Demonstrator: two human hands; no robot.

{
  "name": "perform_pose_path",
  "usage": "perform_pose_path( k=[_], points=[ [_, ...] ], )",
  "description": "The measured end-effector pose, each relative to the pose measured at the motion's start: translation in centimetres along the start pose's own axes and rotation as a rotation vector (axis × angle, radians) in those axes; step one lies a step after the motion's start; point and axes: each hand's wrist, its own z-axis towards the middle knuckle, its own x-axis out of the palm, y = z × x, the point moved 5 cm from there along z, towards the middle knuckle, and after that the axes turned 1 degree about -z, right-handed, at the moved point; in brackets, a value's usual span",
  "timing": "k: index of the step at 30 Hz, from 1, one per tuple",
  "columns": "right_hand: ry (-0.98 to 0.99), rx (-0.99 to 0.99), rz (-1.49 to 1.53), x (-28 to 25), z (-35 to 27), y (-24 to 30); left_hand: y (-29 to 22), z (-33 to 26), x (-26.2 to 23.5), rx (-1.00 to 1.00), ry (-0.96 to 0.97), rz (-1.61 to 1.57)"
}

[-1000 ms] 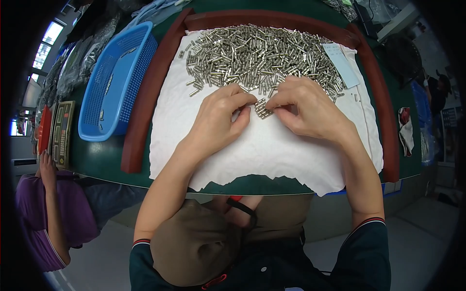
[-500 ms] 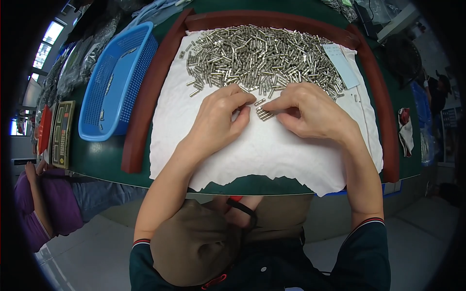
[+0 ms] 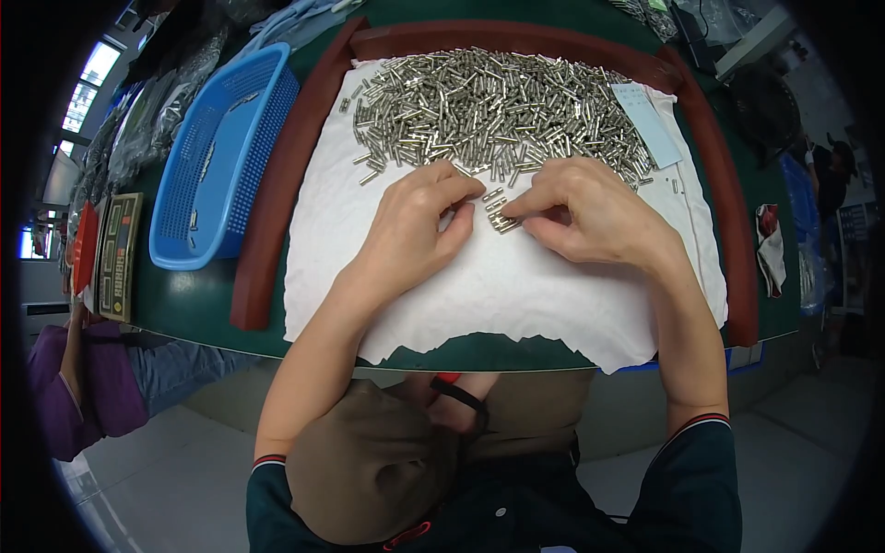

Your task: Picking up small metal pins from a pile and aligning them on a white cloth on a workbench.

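A small row of short shiny metal pins (image 3: 496, 208) lies on the white cloth between my hands. My right hand (image 3: 595, 214) has its index fingertip on the lower pins of this row, with the thumb held apart below. On the other side, my left hand (image 3: 419, 207) rests with curled fingers. Its index tip is beside the upper end of the row, and a gap shows between that finger and the thumb, with nothing visible in it. Just beyond both hands spreads a large heap of similar metal pins (image 3: 489, 106).
A dark red wooden frame (image 3: 263, 249) borders the cloth (image 3: 433, 309) on three sides. At left stands a blue perforated basket (image 3: 205, 230) with a few pins inside. A pale blue paper slip (image 3: 653, 129) lies by the heap's right edge. A person in purple (image 3: 115, 387) is at far left.
The pins in the small row are spread farther apart, and my right index finger has shifted slightly toward the row's lower end. My left hand stays put. The person in purple has moved an arm.
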Motion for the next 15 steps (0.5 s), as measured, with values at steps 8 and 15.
perform_pose_path(
  k=[8, 15],
  points=[
    [-0.115, -0.029, -0.015, 0.33, 0.14, -0.18, -0.17, 0.14, -0.06, 0.013, -0.001, 0.0],
    [-0.046, -0.013, -0.013, 0.3, 0.09, -0.19, -0.06, 0.04, -0.05, 0.04, -0.008, 0.001]
  ],
)
